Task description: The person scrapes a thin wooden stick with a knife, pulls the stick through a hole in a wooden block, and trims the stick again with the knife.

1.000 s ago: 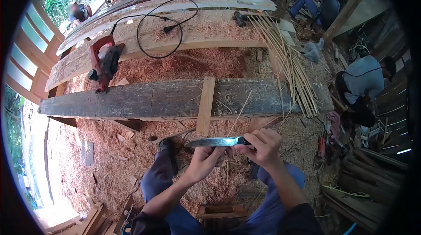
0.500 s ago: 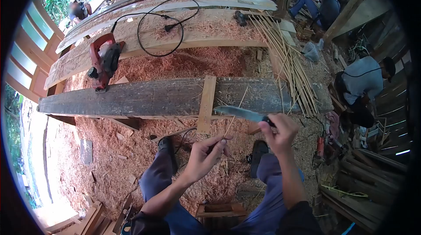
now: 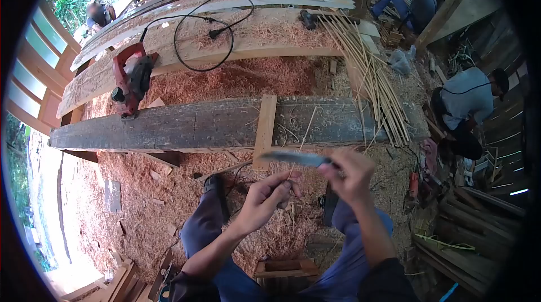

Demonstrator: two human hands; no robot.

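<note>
Head view: left hand (image 3: 269,195) holds one stick (image 3: 307,126), apparently mid-work; right hand (image 3: 351,176) holds knife (image 3: 297,158); sheaf (image 3: 376,85), finished or not unclear, lies partly on desk (image 3: 208,124).

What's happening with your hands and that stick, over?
Right hand gripping the knife. Left hand pinching the thin stick. Blade crosses the stick in view, contact unclear. Dark plank just beyond, over.
</note>
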